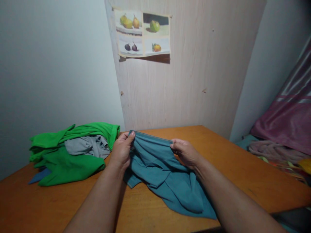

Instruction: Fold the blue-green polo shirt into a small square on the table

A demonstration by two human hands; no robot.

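Observation:
A teal garment (165, 178) hangs between my two hands, its upper edge pulled taut and slanting slightly down to the right. My left hand (122, 149) pinches one end of that edge, thumb on top. At the other end, my right hand (186, 152) grips the edge between thumb and fingers. Below, the cloth falls in loose folds and its lower part rests on the wooden table (143, 213). Whether it is a shirt or another kind of garment I cannot tell.
Left of my hands lies a heap of green clothes (73, 165) with a grey cloth (85, 145) on it and a blue corner (40, 176) beneath. A fruit poster (143, 35) is on the back wall. Beyond the table's right edge are a pink curtain (286, 119) and bundled fabric (272, 150).

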